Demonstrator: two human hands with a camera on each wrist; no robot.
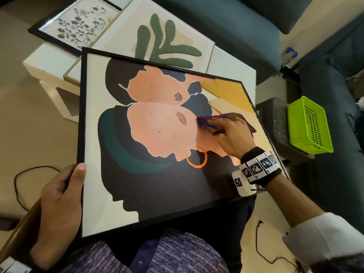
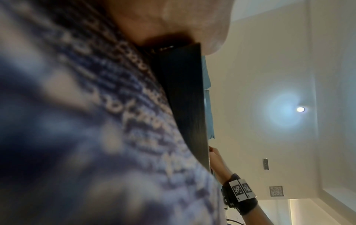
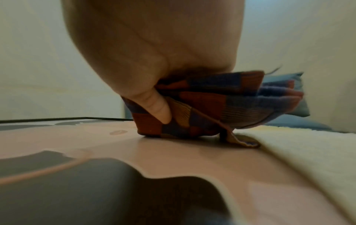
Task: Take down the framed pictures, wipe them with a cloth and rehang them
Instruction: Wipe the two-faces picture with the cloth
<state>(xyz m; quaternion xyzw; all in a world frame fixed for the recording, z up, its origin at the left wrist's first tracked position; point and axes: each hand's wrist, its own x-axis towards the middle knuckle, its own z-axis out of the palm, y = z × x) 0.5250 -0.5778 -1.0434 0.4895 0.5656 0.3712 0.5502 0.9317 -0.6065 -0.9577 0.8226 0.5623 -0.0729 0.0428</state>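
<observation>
Now your left hand (image 1: 59, 209) grips the left edge of the big black-framed picture (image 1: 149, 174) lying across your lap, thumb on the front, fingers curled behind. Your right hand (image 1: 232, 134) clasps a folded checked cloth (image 1: 204, 121) and presses it on the picture's face, on the pink area near the cream and yellow patches. In the right wrist view your thumb (image 3: 158, 106) pinches the cloth's red, blue and tan folds against the surface. Three pictures show in all: this one, plus two lying on the white worktop (image 1: 39, 62) beyond it, a green leaf picture (image 1: 167, 36) and a black-framed flower print (image 1: 78, 22), overlapping. One green basket (image 1: 309, 125) sits to your right. No writing is readable; the wristband (image 1: 260, 166) carries only black-and-white square markers.
</observation>
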